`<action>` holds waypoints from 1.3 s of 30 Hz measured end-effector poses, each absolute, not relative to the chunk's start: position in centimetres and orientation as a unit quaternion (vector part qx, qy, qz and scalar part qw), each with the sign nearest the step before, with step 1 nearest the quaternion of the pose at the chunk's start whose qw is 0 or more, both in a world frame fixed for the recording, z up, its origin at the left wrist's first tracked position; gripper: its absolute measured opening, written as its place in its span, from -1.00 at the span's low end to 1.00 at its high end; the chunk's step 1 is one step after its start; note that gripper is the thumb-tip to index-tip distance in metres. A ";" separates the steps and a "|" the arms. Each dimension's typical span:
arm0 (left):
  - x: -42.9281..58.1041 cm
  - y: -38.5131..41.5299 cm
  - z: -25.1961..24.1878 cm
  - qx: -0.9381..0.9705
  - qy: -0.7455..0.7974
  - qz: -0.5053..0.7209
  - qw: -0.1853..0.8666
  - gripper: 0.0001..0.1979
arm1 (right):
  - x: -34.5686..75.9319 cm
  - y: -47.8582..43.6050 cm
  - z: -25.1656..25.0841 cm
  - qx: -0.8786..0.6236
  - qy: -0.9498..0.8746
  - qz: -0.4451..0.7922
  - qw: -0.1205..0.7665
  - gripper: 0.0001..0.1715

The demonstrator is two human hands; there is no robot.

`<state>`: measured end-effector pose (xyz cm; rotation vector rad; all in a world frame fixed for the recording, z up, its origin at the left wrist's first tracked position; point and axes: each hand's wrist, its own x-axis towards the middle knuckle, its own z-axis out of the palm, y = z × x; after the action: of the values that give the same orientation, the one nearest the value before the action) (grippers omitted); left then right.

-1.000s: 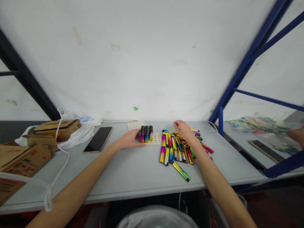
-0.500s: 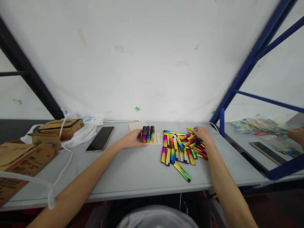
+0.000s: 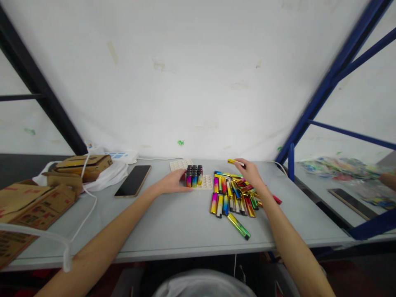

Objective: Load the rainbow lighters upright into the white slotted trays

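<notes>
A white tray (image 3: pixel 206 182) with round holes lies on the grey table (image 3: pixel 173 222), and several colourful lighters (image 3: pixel 194 176) stand upright in its left part. My left hand (image 3: pixel 173 182) rests against the tray's left side, fingers curled on it. To the right lies a pile of loose rainbow-coloured lighters (image 3: pixel 233 198). My right hand (image 3: pixel 250 172) hovers over the pile's far edge and pinches a yellow lighter (image 3: pixel 234 162), which points left.
A dark phone (image 3: pixel 133 180) lies left of the tray. Cardboard boxes (image 3: pixel 34 202), a white bag and a cable sit at far left. A blue rack post (image 3: pixel 290 163) stands at right. Beyond it another person's hand (image 3: pixel 388 179) is over a second table.
My right hand went from the middle of the pile to its right edge, then came back up and left holding a yellow lighter. My left hand stayed on the tray.
</notes>
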<state>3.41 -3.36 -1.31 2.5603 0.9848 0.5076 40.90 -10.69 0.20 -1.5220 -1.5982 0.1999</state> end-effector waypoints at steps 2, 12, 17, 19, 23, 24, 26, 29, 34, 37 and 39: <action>3.4 -3.4 -1.3 0.904 0.346 0.180 0.177 -0.43 | 38.4 -10.9 0.3 -0.552 -0.640 0.203 0.494 -0.42; 3.4 -3.4 -1.3 0.906 0.327 0.196 0.183 -0.40 | 32.9 -11.8 -1.0 -0.409 -0.596 0.473 0.504 -0.38; 3.4 -3.4 -1.3 0.906 0.318 0.208 0.186 -0.37 | 32.0 -12.1 -1.4 -0.358 -0.572 0.536 0.507 -0.43; 3.4 -3.5 -1.3 0.906 0.321 0.205 0.186 -0.36 | 31.7 -12.0 -1.6 -0.351 -0.559 0.543 0.519 -0.44; 3.4 -3.6 -1.1 0.907 0.328 0.196 0.176 -0.37 | 31.4 -11.7 -1.4 -0.370 -0.517 0.571 0.520 -0.29; 3.4 -3.6 -1.1 0.906 0.331 0.196 0.174 -0.39 | 31.5 -11.7 -1.1 -0.378 -0.509 0.568 0.525 -0.23; 3.4 -3.6 -1.1 0.905 0.338 0.194 0.171 -0.42 | 31.7 -11.7 -0.7 -0.396 -0.497 0.551 0.540 -0.19; 3.4 -3.5 -1.2 0.905 0.343 0.189 0.168 -0.42 | 32.0 -11.8 -0.3 -0.438 -0.491 0.521 0.543 -0.25; 3.3 -3.4 -1.3 0.907 0.333 0.191 0.173 -0.41 | 32.1 -11.7 -1.0 -0.503 -0.503 0.455 0.536 -0.40; 3.4 -3.5 -1.3 0.905 0.334 0.192 0.181 -0.40 | 31.9 -11.7 -1.3 -0.509 -0.512 0.441 0.534 -0.44; 3.4 -3.5 -1.2 0.903 0.333 0.192 0.189 -0.40 | 31.7 -11.8 -1.2 -0.511 -0.517 0.438 0.529 -0.44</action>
<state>3.37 -3.48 -1.25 2.5409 0.9376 0.5408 31.67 -11.84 -1.24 -1.2216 -1.2345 1.0464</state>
